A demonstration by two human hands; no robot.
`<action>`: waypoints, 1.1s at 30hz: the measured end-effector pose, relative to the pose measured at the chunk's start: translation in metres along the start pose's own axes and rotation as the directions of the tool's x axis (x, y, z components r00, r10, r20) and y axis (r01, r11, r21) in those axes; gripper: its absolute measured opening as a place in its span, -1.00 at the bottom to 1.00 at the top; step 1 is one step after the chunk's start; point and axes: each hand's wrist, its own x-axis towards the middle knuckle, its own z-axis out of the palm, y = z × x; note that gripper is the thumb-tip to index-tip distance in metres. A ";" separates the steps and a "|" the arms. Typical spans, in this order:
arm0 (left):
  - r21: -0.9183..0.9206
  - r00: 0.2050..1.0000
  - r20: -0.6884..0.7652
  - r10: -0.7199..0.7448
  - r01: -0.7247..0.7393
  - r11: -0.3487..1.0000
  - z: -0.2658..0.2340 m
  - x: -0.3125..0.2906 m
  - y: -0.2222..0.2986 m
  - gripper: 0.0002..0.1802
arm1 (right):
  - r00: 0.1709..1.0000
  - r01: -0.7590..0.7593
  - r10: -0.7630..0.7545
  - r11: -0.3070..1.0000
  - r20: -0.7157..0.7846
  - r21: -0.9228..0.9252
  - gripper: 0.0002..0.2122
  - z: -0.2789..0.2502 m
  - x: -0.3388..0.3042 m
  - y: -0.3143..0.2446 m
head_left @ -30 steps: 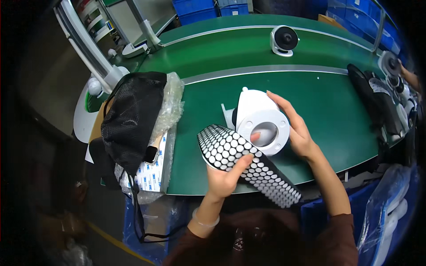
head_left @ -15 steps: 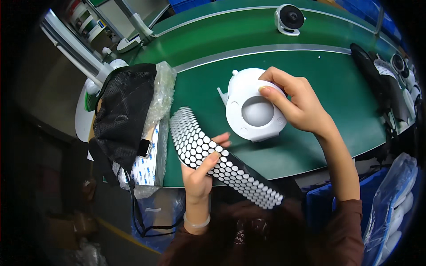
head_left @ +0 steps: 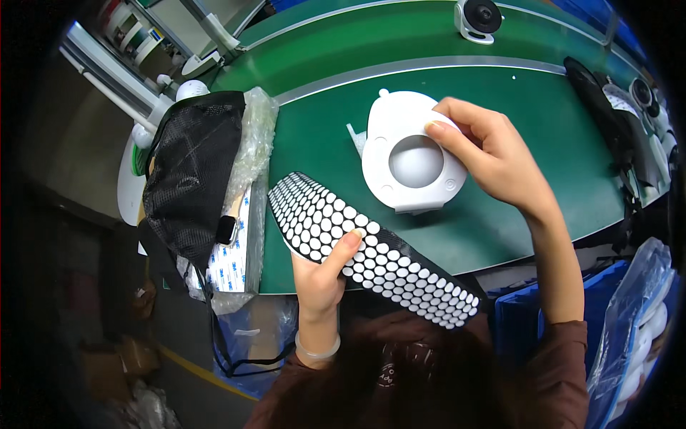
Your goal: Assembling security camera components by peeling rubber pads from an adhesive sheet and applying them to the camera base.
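Note:
My left hand (head_left: 319,282) is closed on a curved black sheet covered with rows of white round pads (head_left: 400,275). Its thumb presses the sheet's face, and the other fingers are hidden underneath. Some pads are gone from the upper edge, where bare black backing shows. My right hand (head_left: 493,154) grips the upper right edge of a white plastic housing (head_left: 396,118) with a large round opening. A smooth domed surface (head_left: 416,163) shows inside that opening. A small white tab (head_left: 356,140) sticks out at the housing's left, above the green table (head_left: 522,207).
A black mesh pouch (head_left: 193,179) and bubble wrap (head_left: 257,143) lie on the left, beside a stack of printed sheets (head_left: 230,270). A white camera (head_left: 480,20) stands at the back. Black and white parts (head_left: 636,129) crowd the right edge. Blue bins (head_left: 522,314) sit below.
The padded sheet has turned its face up more, and its lower end has swung right. My left fingertips have gone out of sight beneath it. The housing stays in my right hand, slightly tilted differently.

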 end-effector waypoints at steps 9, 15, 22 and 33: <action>0.018 0.987 0.077 0.140 -0.142 0.990 0.014 -0.010 0.000 -0.59 | 0.998 -0.061 0.060 0.998 0.019 0.028 -0.84 0.028 -0.074 -0.035; -0.052 0.988 0.141 0.070 -0.064 0.997 0.024 -0.017 -0.005 -0.60 | 0.987 -0.152 0.151 0.988 0.048 0.037 -0.91 0.025 -0.078 -0.030; 0.199 0.948 0.133 0.291 -0.313 0.929 0.036 -0.021 -0.006 -0.61 | 0.971 0.115 -0.133 0.989 -0.201 -0.095 -0.85 0.026 -0.075 -0.032; 0.285 0.923 0.156 0.351 -0.382 0.879 0.034 -0.023 -0.013 -0.66 | 0.943 0.141 -0.182 0.977 -0.279 -0.161 -0.85 0.035 -0.074 -0.028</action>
